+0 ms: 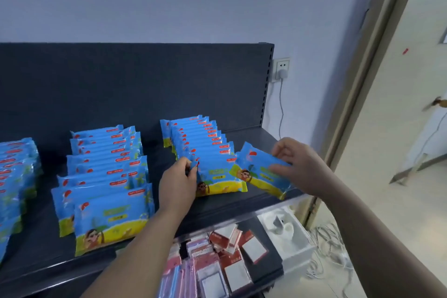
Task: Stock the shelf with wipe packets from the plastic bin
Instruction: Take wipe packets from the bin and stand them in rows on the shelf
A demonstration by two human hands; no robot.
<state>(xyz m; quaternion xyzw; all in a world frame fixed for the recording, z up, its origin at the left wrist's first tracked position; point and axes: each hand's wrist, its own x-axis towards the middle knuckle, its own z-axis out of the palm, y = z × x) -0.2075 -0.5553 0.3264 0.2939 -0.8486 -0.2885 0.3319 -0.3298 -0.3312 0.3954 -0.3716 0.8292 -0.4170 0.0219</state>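
Note:
Blue-and-yellow wipe packets stand in rows on a dark shelf (217,208). The right-hand row (200,140) runs front to back. My left hand (177,184) pinches the left edge of its front packet (221,176). My right hand (297,164) grips a separate tilted packet (260,169) just right of that row, near the shelf's right end. A middle row (106,176) and a left row (14,181) hold several more packets. The plastic bin is out of view.
The shelf's dark back panel (145,84) rises behind the rows. A lower shelf holds red-and-white card packs (225,256). A white box (287,232) and loose cables lie on the floor at right. A wall socket (281,69) and door frame (362,80) stand to the right.

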